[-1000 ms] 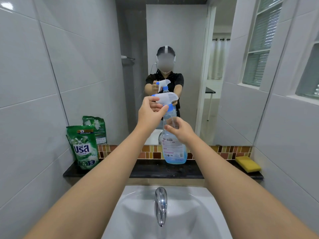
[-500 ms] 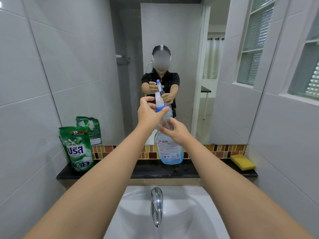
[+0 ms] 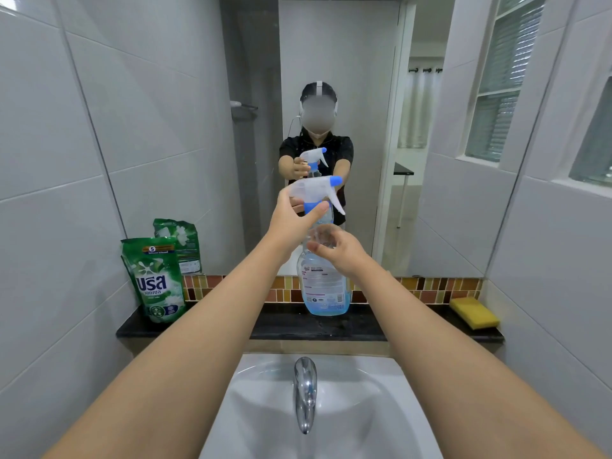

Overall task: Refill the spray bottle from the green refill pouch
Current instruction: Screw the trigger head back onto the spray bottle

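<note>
Nearest the camera, the chrome tap (image 3: 305, 392) juts over the white basin (image 3: 381, 425) at six o'clock, both untouched. Both forearms reach past it toward the black ledge (image 3: 215, 329).

On that ledge, at the middle of the view, stands the spray bottle (image 3: 326, 286), upright, with blue liquid low in its clear body. The right hand (image 3: 341, 253) curls round its shoulder, steadying it from the three o'clock side. The left hand (image 3: 293, 223) pinches the blue collar just under the white trigger head (image 3: 314, 190), thumb in front and fingers behind.

And here is the change: half a second ago the head faced us edge-on, and now its blue nozzle points out to three o'clock. A second back it pointed the same way, so it has swung right round. That reads as the cap being unscrewed, turn by turn; whether the thread is free yet, I cannot tell. The head sits on the neck, so pouring waits.

Off at nine o'clock the green refill pouch (image 3: 155, 279) leans against the wall tile, sealed as far as shows, well apart from both hands. At three o'clock lies a yellow sponge (image 3: 473, 313). Beyond, the mirror (image 3: 185, 127) doubles the scene.
</note>
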